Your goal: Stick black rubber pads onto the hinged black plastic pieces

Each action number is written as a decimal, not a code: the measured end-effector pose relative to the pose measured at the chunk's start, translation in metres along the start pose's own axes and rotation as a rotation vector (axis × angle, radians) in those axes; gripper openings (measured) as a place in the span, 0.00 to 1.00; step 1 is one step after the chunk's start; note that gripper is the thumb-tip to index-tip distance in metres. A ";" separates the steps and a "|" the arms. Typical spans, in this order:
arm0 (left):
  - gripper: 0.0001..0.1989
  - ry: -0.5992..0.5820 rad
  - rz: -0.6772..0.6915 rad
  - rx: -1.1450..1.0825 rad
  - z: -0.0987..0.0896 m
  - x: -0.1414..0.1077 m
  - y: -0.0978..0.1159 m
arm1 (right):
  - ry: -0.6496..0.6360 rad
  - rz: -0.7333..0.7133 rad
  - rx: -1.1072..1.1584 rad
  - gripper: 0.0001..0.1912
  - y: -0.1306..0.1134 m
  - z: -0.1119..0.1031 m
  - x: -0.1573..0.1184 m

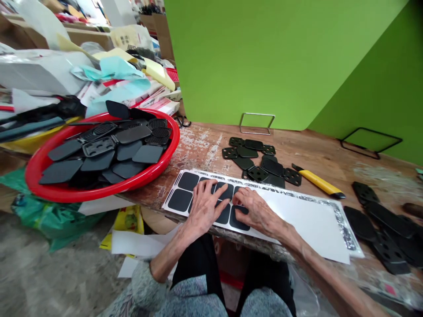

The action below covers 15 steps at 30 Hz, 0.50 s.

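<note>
A white sheet (184, 189) bearing dark rounded-square pads (179, 200) in two rows lies along the near edge of the worn brown wooden desk (206, 149), in front of the person. The left hand (205, 207) rests on it palm down, not clenched, its fingers spread across the pads. Just beside it, the right hand (254, 207) bends its fingers over pads toward the right end of the rows; whether it pinches one cannot be told.

To the right of the pads stretches a blank white surface (307, 220), with a black-and-silver patterned strip (345, 226) showing along its far and right edges. Beyond it lie a loose group of flat black pieces (254, 144), several with holes, and a yellow cutter with dark ends (319, 181). More dark flat parts (390, 218) are heaped at the far right.

On the left, a wide red plastic basin (99, 193) holds a pile of black paddle-shaped pieces (98, 161), some ribbed. A bright green panel (264, 66) stands at the back, with a silver wire loop (257, 114) and a black wire loop (380, 134) at its foot.
</note>
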<state>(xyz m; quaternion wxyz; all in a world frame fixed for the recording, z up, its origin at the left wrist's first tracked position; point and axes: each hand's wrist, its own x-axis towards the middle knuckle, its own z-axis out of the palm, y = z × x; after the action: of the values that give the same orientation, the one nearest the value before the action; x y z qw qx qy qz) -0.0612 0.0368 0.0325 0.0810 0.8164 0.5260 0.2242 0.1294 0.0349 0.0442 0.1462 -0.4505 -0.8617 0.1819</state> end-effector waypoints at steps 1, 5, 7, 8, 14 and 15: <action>0.18 -0.002 -0.001 -0.002 0.000 0.000 0.000 | -0.010 -0.012 0.011 0.09 0.002 -0.002 0.003; 0.19 0.000 0.007 -0.001 0.001 -0.001 -0.002 | -0.022 -0.039 0.009 0.10 0.001 -0.005 0.005; 0.19 0.003 0.011 0.007 0.001 -0.002 -0.002 | -0.005 -0.028 -0.039 0.10 -0.006 -0.004 0.002; 0.18 0.006 0.013 0.012 0.001 -0.002 -0.003 | 0.004 -0.022 -0.074 0.11 -0.011 -0.003 -0.001; 0.18 0.026 0.044 0.045 0.002 0.001 -0.006 | 0.016 -0.054 -0.225 0.20 -0.041 -0.010 -0.024; 0.18 0.029 0.049 0.050 0.003 0.001 -0.007 | 0.014 -0.054 -0.203 0.19 -0.044 -0.015 -0.032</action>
<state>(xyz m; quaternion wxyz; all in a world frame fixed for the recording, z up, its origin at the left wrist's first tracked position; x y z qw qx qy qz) -0.0649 0.0410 0.0277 0.0473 0.8276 0.5123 0.2244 0.1218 -0.0117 0.0744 0.1108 -0.4411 -0.8864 0.0865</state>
